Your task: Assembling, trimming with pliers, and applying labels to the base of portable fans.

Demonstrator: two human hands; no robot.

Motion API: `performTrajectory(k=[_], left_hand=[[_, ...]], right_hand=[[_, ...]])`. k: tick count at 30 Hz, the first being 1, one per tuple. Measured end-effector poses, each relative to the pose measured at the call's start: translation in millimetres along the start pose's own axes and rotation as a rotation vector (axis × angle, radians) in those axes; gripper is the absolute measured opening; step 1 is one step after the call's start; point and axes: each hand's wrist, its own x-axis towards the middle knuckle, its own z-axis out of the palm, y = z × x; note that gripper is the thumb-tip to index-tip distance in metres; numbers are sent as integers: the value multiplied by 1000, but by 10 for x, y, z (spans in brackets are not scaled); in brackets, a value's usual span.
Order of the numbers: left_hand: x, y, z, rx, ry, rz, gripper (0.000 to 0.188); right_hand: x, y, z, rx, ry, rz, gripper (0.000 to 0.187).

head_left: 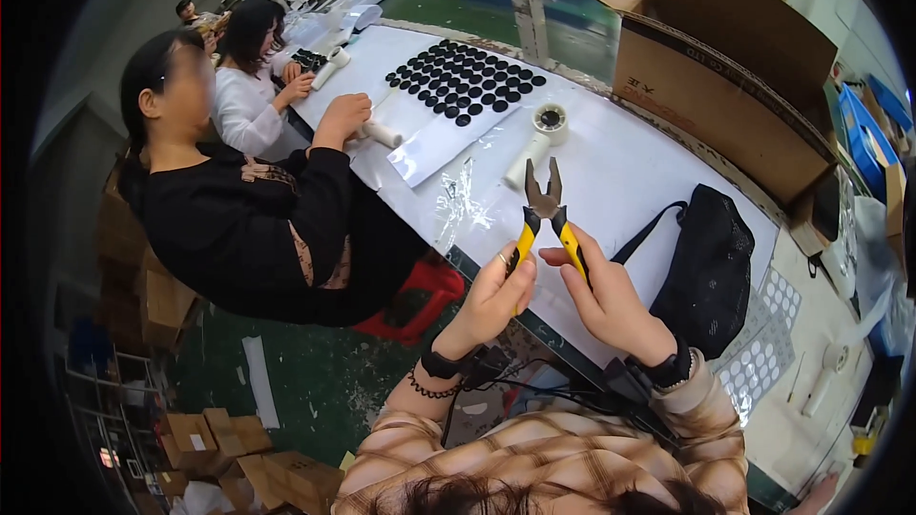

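Note:
Combination pliers (546, 204) with yellow and black handles are held up over the near edge of the table, jaws pointing away from me and spread apart. My left hand (491, 300) is closed around the left handle, and my right hand (613, 303) grips the right one. Just beyond the jaws lies a white tube-shaped device (528, 160) with a round head (550, 120) at its far end. To the right of my right hand rests a black fabric bag (704, 267) with a strap.
Rows of black discs (463, 76) cover the far table beside a white sheet (429, 154) and clear plastic bags (460, 205). A co-worker in black (258, 210) sits left, a red stool (417, 298) nearby. A large cardboard box (711, 105) stands right, sticker sheets (759, 362) nearer.

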Motion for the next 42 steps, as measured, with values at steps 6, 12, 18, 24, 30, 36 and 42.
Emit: performTrajectory(k=[6, 12, 18, 24, 30, 36, 42], left_hand=[[14, -72, 42, -24, -36, 16, 22], [30, -136, 289, -90, 46, 112, 23], [16, -140, 317, -100, 51, 113, 23], [12, 32, 88, 90, -39, 54, 23], [30, 40, 148, 103, -80, -16, 24], [46, 30, 424, -13, 74, 86, 22], [90, -30, 312, 48, 42, 34, 20]], right_hand=[[-41, -18, 11, 33, 56, -38, 46], [-121, -58, 180, 139, 75, 2, 52], [-141, -39, 213, 226, 94, 12, 55], [-137, 40, 6, 27, 23, -52, 54], [-136, 15, -54, 25, 60, -59, 53], [-176, -133, -12, 141, 85, 60, 53], [-237, 24, -167, -178, 140, -4, 53]])
